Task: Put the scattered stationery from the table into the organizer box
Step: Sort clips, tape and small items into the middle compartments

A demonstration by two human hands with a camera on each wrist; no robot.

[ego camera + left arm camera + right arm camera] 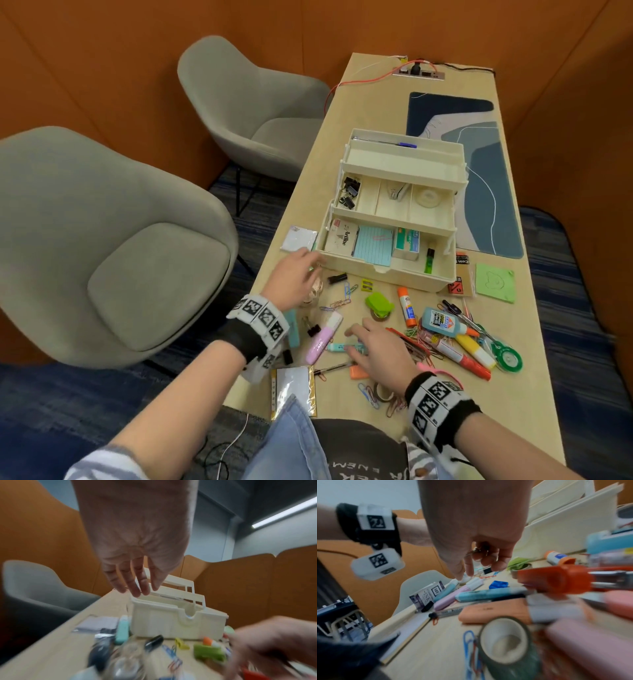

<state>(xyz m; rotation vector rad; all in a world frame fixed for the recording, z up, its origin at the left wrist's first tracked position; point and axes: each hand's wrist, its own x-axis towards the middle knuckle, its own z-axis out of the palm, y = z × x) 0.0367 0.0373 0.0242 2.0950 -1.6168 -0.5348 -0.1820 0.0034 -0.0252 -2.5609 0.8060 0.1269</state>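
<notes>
On the left side, 2 grey chairs [116, 240] stand beside the wooden table [534, 377]. The left hand [294, 281] hovers above the table near the front left corner of the organizer box [394, 219]; in the left wrist view its fingers [135, 588] are straight and close together, and they hold nothing. Under this hand lie a transparent packet [298, 238] and some coloured paper clips [342, 301]. The organizer box is cream and stands open in the middle of the table with 3 stepped levels: black binder clips [349, 195] and a clear tape roll [427, 198] sit in the middle tray, and a blue index card pack [373, 245] lies in the bottom part. In front of the box, the right hand [380, 349] is low over the scattered stationery, just above a light blue pen [342, 347] and beside a pink highlighter [323, 339]. In the right wrist view its fingers [496, 559] are curled downward, and something small and dark shows between them, but I cannot tell whether they pinch it. More to the right lie a green tape dispenser [378, 305], a glue stick [406, 310], a blue glue bottle [442, 322] and a green sticky note [495, 282]. A blue desk mat [486, 171] lies behind the box on the right.
</notes>
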